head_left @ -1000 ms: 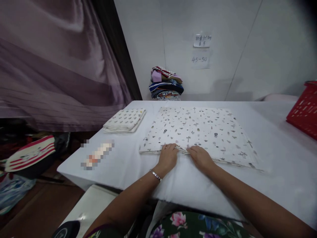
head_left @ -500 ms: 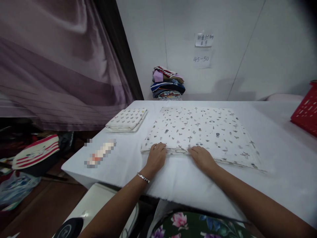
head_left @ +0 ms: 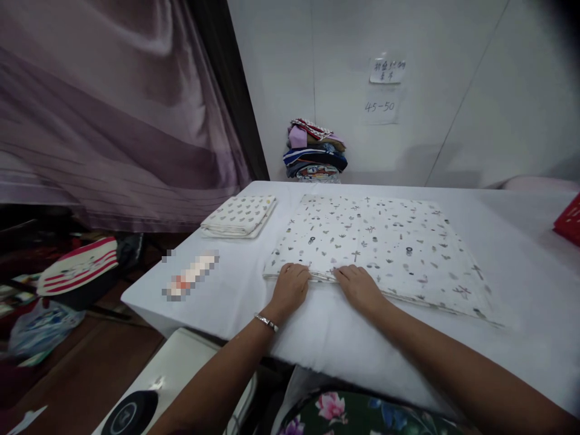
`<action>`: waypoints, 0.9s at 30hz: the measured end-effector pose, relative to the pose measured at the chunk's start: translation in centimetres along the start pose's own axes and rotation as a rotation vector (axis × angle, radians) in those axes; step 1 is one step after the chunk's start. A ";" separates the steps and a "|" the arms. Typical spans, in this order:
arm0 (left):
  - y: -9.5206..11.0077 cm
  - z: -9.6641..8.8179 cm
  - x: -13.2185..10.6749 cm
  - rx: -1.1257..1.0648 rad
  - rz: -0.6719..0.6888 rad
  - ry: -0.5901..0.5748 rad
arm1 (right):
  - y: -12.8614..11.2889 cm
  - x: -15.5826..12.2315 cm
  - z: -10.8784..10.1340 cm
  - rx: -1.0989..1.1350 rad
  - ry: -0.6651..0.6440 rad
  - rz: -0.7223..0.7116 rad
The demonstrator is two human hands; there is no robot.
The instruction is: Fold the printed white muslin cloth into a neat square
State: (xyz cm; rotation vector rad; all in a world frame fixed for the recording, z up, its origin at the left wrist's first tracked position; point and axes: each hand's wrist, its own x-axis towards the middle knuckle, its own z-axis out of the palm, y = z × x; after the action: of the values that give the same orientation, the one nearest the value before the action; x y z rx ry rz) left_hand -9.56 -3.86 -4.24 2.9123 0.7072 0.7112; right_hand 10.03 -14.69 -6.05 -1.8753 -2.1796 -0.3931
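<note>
A white cloth (head_left: 385,241) printed with small palm trees and other motifs lies folded in layers, spread wide over the white-covered table. On its near edge, toward the left corner, my left hand (head_left: 291,289) has its fingers curled over the layers. A short way to the right, my right hand (head_left: 359,287) grips the same edge, fingertips on top. Both thumbs are mostly hidden. Beyond my left hand sits a smaller folded cloth (head_left: 240,215) with a leaf-like print, touched by neither hand.
The white table (head_left: 339,335) reaches back toward a pale wall. A pile of folded fabrics (head_left: 316,151) stands at the far side. Part of a red basket (head_left: 568,220) shows at the right edge. A blurred-out patch (head_left: 190,276) lies at the left. A white stool (head_left: 181,362) is below.
My right hand has slid a little left along the cloth's edge, narrowing the gap to my left hand. The whole view has shifted slightly; both hands stay on the cloth.
</note>
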 end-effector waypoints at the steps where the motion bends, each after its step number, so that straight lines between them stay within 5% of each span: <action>1: 0.0 0.0 0.0 -0.006 -0.006 -0.002 | -0.3 0.3 0.2 0.002 -0.002 -0.005; 16: -1.5 -0.9 -1.0 0.243 -0.256 -0.005 | -0.7 0.5 1.1 0.035 -0.034 0.012; 27: -5.2 -3.4 -3.6 0.276 -0.204 -0.049 | -0.6 0.4 1.2 0.063 -0.013 0.001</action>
State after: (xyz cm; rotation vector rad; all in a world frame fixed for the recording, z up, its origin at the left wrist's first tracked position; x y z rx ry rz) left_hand -16.08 -0.98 -3.58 3.0194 1.1613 0.5578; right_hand 9.38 -13.96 -7.09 -1.8498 -2.1733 -0.3093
